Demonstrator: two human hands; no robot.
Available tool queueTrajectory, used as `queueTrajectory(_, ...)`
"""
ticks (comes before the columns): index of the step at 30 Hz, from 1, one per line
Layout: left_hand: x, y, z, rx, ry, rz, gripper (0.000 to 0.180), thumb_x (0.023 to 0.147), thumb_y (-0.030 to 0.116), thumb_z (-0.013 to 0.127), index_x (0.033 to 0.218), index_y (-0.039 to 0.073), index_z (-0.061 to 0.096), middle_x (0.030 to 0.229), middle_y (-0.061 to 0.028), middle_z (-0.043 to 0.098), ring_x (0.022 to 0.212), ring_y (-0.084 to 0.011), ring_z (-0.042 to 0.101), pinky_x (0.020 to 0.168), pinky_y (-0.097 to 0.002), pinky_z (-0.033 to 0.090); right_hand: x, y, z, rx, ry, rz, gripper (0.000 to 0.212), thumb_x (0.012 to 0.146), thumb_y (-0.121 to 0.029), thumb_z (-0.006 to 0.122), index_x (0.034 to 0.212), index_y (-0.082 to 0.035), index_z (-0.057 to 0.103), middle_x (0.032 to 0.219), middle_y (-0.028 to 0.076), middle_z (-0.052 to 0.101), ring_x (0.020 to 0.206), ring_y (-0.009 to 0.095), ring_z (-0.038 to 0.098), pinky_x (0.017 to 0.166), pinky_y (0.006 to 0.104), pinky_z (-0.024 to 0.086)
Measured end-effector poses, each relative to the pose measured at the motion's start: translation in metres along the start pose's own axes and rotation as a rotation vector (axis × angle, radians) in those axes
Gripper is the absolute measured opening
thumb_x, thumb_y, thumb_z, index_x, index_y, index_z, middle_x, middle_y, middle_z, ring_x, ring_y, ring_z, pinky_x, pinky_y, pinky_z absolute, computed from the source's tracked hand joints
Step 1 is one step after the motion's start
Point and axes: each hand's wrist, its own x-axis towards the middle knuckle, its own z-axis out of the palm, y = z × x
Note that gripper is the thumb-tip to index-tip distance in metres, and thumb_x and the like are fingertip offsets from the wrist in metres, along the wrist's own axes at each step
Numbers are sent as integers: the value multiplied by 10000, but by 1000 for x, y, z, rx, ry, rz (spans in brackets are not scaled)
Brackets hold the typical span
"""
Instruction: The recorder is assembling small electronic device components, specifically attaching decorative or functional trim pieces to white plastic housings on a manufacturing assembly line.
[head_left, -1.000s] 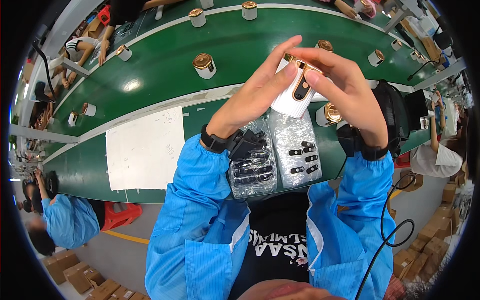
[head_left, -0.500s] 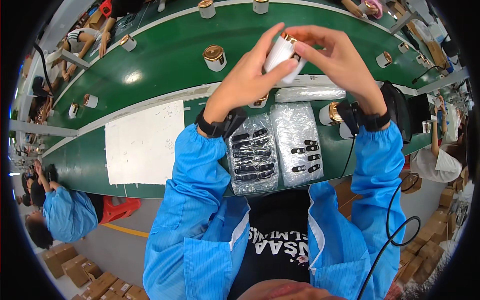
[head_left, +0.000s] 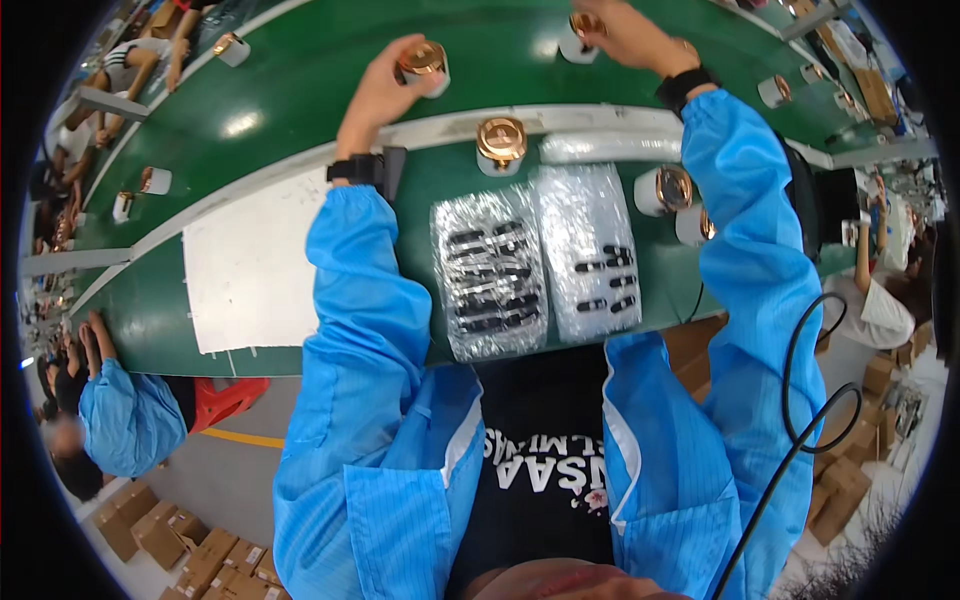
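My left hand (head_left: 382, 88) is wrapped round the side of a white canister with a gold top (head_left: 428, 66), standing on the green belt beyond the rail. Further right, my right hand (head_left: 640, 38) grips a second white, gold-topped canister (head_left: 578, 44) by its upper part; some fingertips are cut off by the picture's edge. Between my arms a third gold-topped canister (head_left: 501, 142) stands on the near side of the rail. Closer to me lie two clear plastic packs, a left one (head_left: 455, 345) and a right one (head_left: 570, 200), bearing several small black oval parts.
A white sheet (head_left: 250, 270) lies on the table at left. A rolled clear plastic pack (head_left: 610, 148) lies along the rail (head_left: 450, 128). Two canisters (head_left: 660, 190) stand by a black bag (head_left: 800, 200) at right. More canisters (head_left: 155, 180) dot the belt; other people sit around it.
My hands have parted from the one canister they held together. The right hand now has a canister at the far belt; the left has taken hold of one standing there. The view has shifted.
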Motion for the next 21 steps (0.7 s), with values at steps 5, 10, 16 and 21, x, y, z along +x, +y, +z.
queueTrajectory(5, -17, 9, -35, 102, 119, -81, 629, 1027, 421, 696, 1423, -39, 531, 1139, -120, 727, 1048, -193, 695, 995, -365, 549, -51, -178, -76, 121, -8, 31, 248, 922, -165, 739, 1126, -39, 678, 1002, 180, 701, 981, 381, 685, 837, 475, 550)
queueTrajectory(10, -16, 68, -18, -303, 88, 9, 566, 1064, 439, 609, 1382, -27, 566, 1102, -128, 731, 992, -209, 720, 922, -365, 587, -183, -274, -48, 269, -348, -1, 179, 819, -28, 783, 971, -32, 689, 977, 109, 642, 889, 334, 668, 738, 427, 557)
queueTrajectory(16, -37, 198, -4, -861, 81, 173, 535, 1119, 466, 478, 1321, -9, 618, 1045, -141, 737, 906, -233, 758, 812, -365, 643, -236, -289, -21, 252, -215, 155, 196, 809, -40, 795, 954, -28, 664, 1012, 92, 619, 925, 329, 657, 734, 442, 550)
queueTrajectory(21, -45, 225, 6, -825, -35, 155, 574, 1131, 495, 403, 1288, -5, 637, 965, -159, 738, 842, -245, 762, 745, -386, 650, -234, -281, -18, 318, -162, 185, 194, 820, -34, 797, 957, -30, 661, 1013, 103, 636, 899, 326, 662, 703, 423, 547)
